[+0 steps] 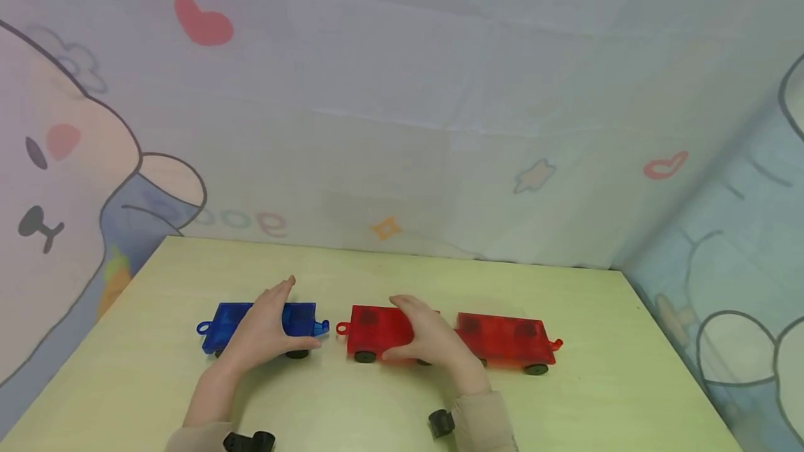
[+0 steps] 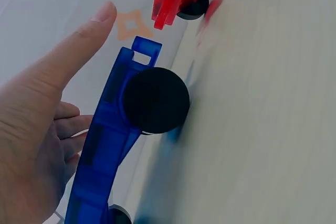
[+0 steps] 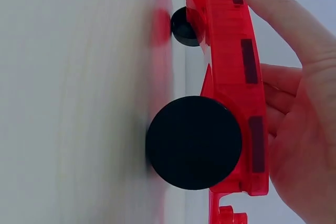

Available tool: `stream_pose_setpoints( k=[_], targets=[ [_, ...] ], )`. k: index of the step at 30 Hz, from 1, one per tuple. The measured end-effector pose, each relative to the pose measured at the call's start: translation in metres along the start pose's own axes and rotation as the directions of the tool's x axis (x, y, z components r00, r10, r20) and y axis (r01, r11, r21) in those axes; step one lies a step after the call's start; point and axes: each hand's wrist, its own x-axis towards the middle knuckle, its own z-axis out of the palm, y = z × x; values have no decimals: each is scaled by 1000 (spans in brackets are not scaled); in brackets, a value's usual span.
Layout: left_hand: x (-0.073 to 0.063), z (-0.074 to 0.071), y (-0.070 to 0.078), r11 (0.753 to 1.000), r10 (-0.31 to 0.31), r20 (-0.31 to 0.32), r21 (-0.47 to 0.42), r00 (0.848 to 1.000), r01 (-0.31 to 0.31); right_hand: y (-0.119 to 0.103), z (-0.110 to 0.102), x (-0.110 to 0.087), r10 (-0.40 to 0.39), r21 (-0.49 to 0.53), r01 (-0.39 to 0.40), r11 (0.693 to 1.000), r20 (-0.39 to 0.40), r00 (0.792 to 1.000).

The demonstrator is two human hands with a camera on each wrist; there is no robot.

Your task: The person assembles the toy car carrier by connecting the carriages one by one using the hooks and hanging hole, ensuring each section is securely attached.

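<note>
A blue toy car, a flat wagon with black wheels, a ring at its left end and a hook at its right, stands on the table. My left hand arches over it. In the left wrist view the thumb is stretched out above the blue body, with the other fingers behind. A red toy car stands just right, its ring facing the blue hook across a small gap. My right hand grips this red car, thumb at the near edge and fingers on the far side.
A second red toy car stands right behind the first, in line with it, its hook pointing right. The pale table ends at a printed cloth backdrop at the back and sides.
</note>
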Motion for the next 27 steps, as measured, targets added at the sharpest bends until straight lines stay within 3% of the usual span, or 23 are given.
stream_pose_setpoints(
  k=[14,27],
  targets=[
    [1,5,0,999,45,62,-28,997,-43,7,5,2,-7,-67,8,998,11,1000],
    [1,6,-2,998,52,80,-51,995,-48,7,6,2,-9,-55,12,998,46,999]
  ],
)
